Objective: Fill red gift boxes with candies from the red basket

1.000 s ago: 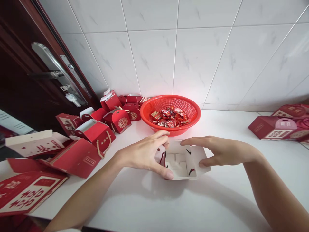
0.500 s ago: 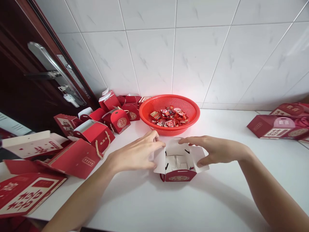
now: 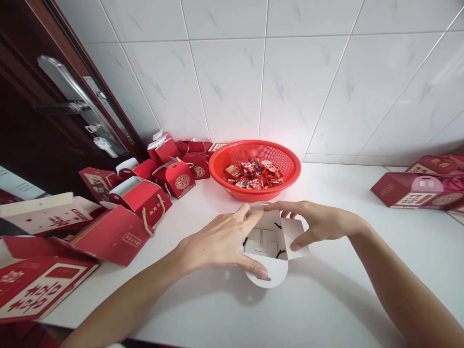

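An opened small box [image 3: 263, 240] stands on the white table in front of me, its white inside facing up and short dark cord ends showing within. My left hand [image 3: 226, 239] spreads over its left side, the thumb on the rounded near flap and the fingers at the far edge. At the right side, my right hand [image 3: 313, 224] touches the far edge with its index finger, the thumb on the right flap. Its fingers are apart. Behind the box, a red mesh basket [image 3: 255, 194] holds several red-wrapped sweets [image 3: 255, 174].
Several red gift boxes [image 3: 145, 198] with rope handles crowd the left side of the white table [image 3: 203, 309]. More dark red boxes [image 3: 406, 188] lie at the far right. A tiled wall [image 3: 300, 82] rises behind, and a dark door [image 3: 21, 96] stands at the left.
The near flap has folded outward toward me, showing its white side. My left hand has moved right, its thumb now on that flap. My right hand has shifted slightly left.
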`<state>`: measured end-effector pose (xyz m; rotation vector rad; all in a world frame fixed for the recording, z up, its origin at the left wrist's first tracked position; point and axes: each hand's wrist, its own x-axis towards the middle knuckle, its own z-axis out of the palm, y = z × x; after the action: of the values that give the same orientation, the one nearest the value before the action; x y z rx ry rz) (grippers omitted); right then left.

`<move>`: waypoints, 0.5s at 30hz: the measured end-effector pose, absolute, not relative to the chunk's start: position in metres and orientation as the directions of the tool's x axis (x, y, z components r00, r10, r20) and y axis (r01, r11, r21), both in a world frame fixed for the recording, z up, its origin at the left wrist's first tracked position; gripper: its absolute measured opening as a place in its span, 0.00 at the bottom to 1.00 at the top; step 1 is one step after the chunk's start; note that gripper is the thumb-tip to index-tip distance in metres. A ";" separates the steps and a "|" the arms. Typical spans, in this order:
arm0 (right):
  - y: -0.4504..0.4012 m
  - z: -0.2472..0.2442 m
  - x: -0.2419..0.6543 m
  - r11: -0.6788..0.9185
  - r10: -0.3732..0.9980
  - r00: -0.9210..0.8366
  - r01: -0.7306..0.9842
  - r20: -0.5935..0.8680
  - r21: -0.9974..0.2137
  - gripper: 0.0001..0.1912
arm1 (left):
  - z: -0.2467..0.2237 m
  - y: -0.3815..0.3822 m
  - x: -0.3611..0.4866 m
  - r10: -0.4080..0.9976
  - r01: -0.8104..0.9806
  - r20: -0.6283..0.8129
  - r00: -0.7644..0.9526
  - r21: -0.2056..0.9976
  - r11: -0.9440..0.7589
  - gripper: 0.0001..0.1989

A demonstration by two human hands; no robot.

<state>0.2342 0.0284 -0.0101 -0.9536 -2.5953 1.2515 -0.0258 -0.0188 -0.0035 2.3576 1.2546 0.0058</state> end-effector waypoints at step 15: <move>0.055 -0.038 0.237 0.319 0.536 -0.813 0.443 -0.226 -0.838 0.60 | -0.013 -0.011 -0.024 0.770 0.768 -0.137 0.623 0.292 -0.570 0.53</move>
<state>0.2374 0.0555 -0.0382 -0.9215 -2.4746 1.5231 -0.0237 -0.0109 -0.0126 2.5261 1.2376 0.0076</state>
